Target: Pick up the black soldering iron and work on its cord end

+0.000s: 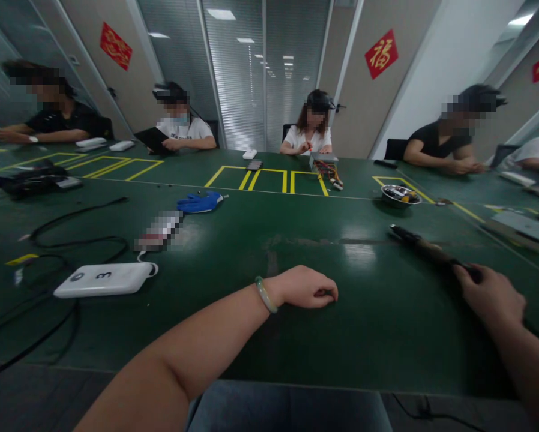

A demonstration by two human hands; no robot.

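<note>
Right hand (pixel 494 294): fingers clamped on the near end of a dark tool (pixel 431 252), its slim tip pointing forward and left over the green table (pixel 323 354); left hand (pixel 308 288): on the table near the middle, fingers curled in together, nothing seen in it, bracelet (pixel 266 295) at the wrist; beyond the tool, a bowl (pixel 401 205) of small parts; left of the left hand, a white power bank (pixel 102 280), a blurred phone (pixel 159 231) and a blue glove (pixel 200 203); farther off, seated people, one behind a metal box (pixel 323 159) with coloured wires (pixel 330 174)
</note>
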